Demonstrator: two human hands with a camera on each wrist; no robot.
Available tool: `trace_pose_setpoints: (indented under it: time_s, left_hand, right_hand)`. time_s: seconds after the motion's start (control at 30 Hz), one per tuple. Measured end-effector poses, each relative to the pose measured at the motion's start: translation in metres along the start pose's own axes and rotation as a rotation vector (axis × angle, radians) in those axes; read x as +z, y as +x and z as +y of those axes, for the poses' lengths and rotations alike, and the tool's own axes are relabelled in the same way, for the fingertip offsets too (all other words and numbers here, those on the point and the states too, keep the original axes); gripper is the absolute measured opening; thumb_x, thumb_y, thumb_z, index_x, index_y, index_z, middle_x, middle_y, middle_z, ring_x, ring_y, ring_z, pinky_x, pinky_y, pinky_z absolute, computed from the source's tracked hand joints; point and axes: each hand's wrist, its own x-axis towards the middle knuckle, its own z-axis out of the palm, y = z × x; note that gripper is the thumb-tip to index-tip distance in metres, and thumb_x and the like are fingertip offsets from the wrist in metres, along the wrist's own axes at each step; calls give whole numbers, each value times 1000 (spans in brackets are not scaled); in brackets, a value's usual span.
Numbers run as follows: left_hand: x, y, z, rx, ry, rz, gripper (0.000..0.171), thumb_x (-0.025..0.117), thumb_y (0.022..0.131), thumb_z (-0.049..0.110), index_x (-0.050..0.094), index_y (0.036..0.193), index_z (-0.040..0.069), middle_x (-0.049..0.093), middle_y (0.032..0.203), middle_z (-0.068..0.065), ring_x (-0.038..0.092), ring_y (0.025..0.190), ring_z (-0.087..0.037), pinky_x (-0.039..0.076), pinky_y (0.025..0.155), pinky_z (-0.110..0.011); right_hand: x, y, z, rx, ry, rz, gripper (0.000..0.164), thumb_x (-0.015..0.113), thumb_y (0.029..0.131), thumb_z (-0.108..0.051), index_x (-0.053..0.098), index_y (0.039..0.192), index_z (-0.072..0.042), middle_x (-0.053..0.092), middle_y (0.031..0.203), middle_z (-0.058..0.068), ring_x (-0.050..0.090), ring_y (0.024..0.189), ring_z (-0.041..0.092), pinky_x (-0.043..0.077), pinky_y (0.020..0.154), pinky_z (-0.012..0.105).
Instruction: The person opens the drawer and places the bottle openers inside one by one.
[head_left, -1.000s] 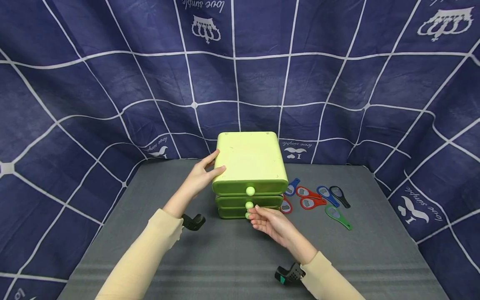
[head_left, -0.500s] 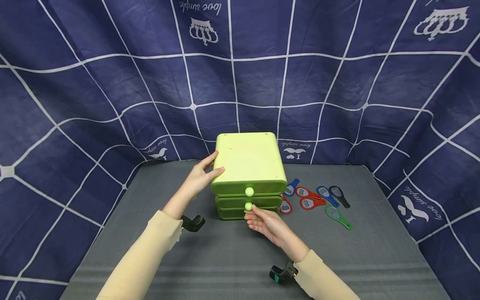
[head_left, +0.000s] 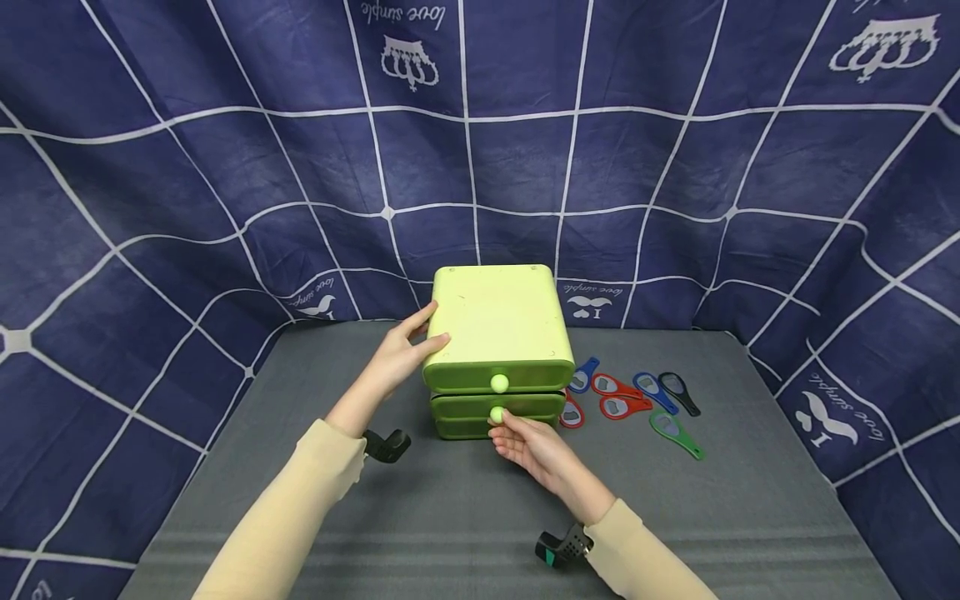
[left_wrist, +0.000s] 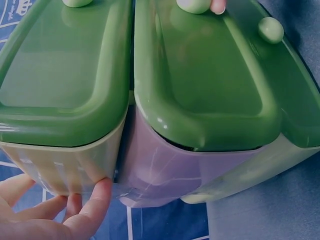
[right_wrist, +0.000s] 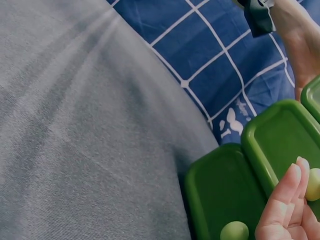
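Note:
A small three-tier drawer box with a pale yellow-green top and darker green drawer fronts stands on the grey table. My left hand rests against its left side, thumb at the top edge; the left wrist view shows the fingertips touching the wall of the upper tier. My right hand pinches the round knob of the middle drawer. Along that drawer's edge a thin dark gap shows in the left wrist view. The bottom drawer's knob is hidden behind my right hand in the head view.
To the right of the box lie several flat bottle openers: blue, red, black and green. A red one lies right beside the box. A dark blue checked curtain surrounds the table's back and sides.
My right hand has shifted slightly left and settled on the middle drawer's knob, which sits slightly lower in the head view. My left hand stays at the box's side.

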Motion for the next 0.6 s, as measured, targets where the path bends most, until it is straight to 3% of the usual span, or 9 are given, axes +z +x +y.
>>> trace_pose_setpoints:
  time_s: [0.23, 0.6]
  left_hand:
    - [1, 1, 0, -8, -5, 7, 71, 65, 95, 28, 30, 156, 22, 25, 163, -8, 28, 147, -29, 35, 115, -48]
    - [1, 2, 0, -11, -12, 12, 71, 66, 95, 27, 31, 156, 23, 26, 162, -10, 28, 147, -28, 39, 112, -47]
  right_hand:
    - [1, -11, 4, 16, -15, -21, 41, 57, 101, -33, 58, 121, 2, 67, 89, -3, 64, 81, 4, 55, 78, 19]
    - [3, -45, 16, 71, -5, -85, 41, 58, 100, -35, 61, 120, 1, 67, 88, -5, 62, 80, 3, 54, 77, 18]
